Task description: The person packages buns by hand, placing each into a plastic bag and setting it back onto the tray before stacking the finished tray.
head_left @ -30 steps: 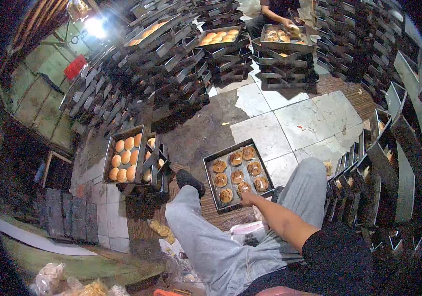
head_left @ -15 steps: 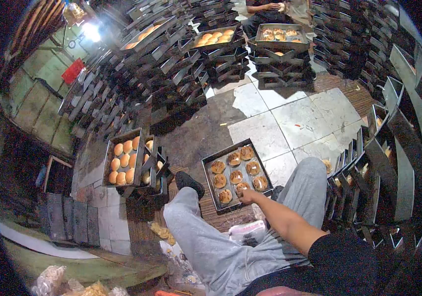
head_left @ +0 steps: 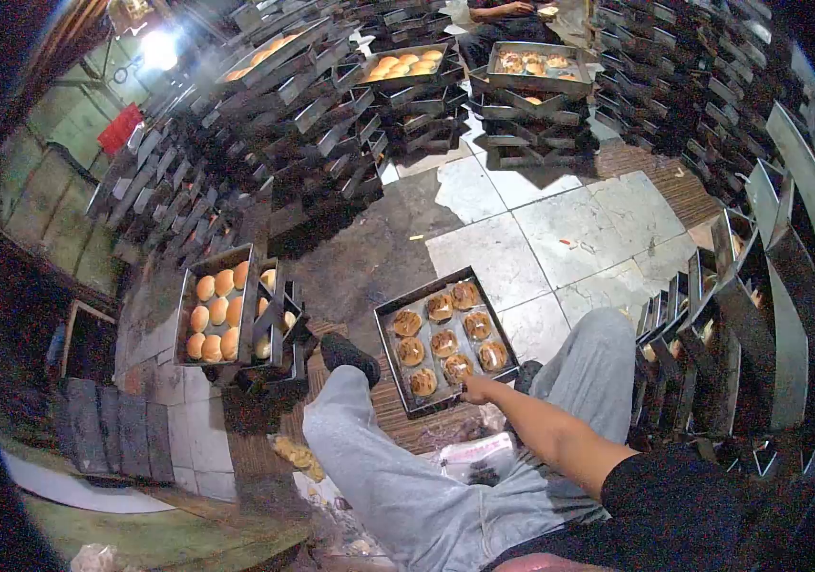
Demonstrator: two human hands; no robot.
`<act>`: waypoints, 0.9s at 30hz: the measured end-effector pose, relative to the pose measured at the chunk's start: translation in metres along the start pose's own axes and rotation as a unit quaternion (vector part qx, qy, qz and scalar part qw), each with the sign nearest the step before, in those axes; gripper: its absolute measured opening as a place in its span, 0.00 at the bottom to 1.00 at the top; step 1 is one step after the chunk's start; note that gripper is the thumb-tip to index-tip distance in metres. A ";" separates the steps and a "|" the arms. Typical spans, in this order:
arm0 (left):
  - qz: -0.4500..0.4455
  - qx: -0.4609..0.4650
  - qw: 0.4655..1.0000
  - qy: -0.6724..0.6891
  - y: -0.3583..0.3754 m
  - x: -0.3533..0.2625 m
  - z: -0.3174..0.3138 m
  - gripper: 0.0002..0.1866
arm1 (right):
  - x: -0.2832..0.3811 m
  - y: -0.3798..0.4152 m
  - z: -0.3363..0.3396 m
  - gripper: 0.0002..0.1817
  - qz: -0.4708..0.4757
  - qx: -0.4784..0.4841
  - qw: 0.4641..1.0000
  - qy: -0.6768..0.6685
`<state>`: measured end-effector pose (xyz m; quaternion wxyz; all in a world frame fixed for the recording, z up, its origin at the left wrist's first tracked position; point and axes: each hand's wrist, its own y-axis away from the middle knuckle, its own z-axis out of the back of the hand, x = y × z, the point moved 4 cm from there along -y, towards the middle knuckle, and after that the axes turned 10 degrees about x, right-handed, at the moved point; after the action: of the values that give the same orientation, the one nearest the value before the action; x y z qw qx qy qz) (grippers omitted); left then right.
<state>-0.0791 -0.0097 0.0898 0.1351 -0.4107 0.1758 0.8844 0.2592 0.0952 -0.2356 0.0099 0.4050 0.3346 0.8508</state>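
Observation:
A dark square baking tray [head_left: 391,355] lies on the floor between my knees. Rows of round buns [head_left: 443,342] with brown topping sit in it on a pale liner. My right hand [head_left: 475,389] is at the tray's near rim, beside the front bun [head_left: 458,366]. Its fingers look closed over the rim, though their tips are partly hidden. My left hand is out of view. Close to my lap lies a white plastic packet [head_left: 477,459] with pink print.
A stack of trays with plain golden buns [head_left: 219,310] stands left of my foot. Stacked trays [head_left: 722,334] rise at the right, and more stacks line the back. At the far side a person's hands [head_left: 520,10] hold something small.
My right hand has drawn back from the front bun to the tray's near rim. The view has shifted slightly; the tray stays in its place on the floor.

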 end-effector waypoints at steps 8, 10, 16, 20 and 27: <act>0.008 -0.027 1.000 0.009 -0.009 0.002 -0.006 0.37 | -0.024 -0.029 -0.017 0.24 -0.032 -0.041 0.997 0.063; 0.014 -0.038 0.999 0.011 -0.005 0.002 -0.006 0.38 | -0.025 -0.030 -0.027 0.24 -0.045 -0.021 0.996 0.070; 0.014 -0.063 0.998 0.016 -0.012 0.000 -0.008 0.41 | -0.023 -0.018 -0.018 0.22 -0.013 -0.003 1.000 0.015; 0.015 -0.080 0.997 0.013 -0.017 0.000 -0.005 0.43 | -0.029 -0.024 -0.020 0.23 -0.031 -0.027 0.999 0.030; 0.049 -0.112 0.992 0.009 -0.008 0.007 0.000 0.47 | -0.032 -0.033 -0.029 0.22 -0.033 0.056 0.993 0.095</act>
<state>-0.0806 -0.0021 0.0831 0.0435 -0.4218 0.0965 0.9005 0.2521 0.0948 -0.2897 -0.0161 0.3110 0.3941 0.8647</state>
